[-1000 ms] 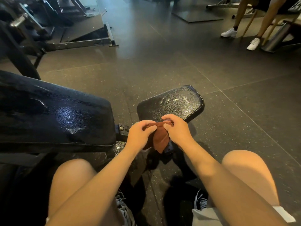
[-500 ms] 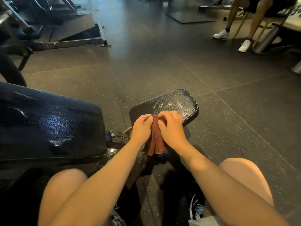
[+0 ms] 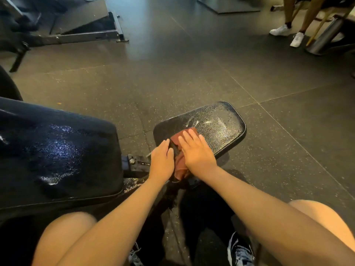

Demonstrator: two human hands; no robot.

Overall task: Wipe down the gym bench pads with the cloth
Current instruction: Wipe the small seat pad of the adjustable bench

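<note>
Head view, looking down: dark speckled rubber floor (image 3: pixel 192 77) in large tiles fills most of the scene. At the left lies the big black glossy vinyl back pad (image 3: pixel 57 150), its surface shining wet in patches. The person's bare knees (image 3: pixel 63 233) sit at the bottom edge, and both forearms reach forward from between them.

Right of the back pad and apart from it is the smaller black rounded vinyl seat pad (image 3: pixel 221 127), with wet streaks across its far half. A grey sloped metal platform (image 3: pixel 82 20) stands at the top left. At the top right are another person's lower legs in white sneakers (image 3: pixel 279 31).

The right hand (image 3: pixel 196 152) lies palm down, fingers straight and spread, pressing flat on the reddish-brown cloth (image 3: pixel 179 166). The cloth is on the near left part of the seat pad. It shows past the fingertips and droops over the pad's near edge between the two hands. The left hand (image 3: pixel 162 162) rests palm down at the pad's near left corner, fingers loosely extended, just beside the cloth, with its thumb side touching the fabric.

Between the two pads sits a black metal adjuster bracket (image 3: pixel 137 166) with a bolt and small white numerals. Black-and-white laced sneakers (image 3: pixel 240 252) show at the bottom.
</note>
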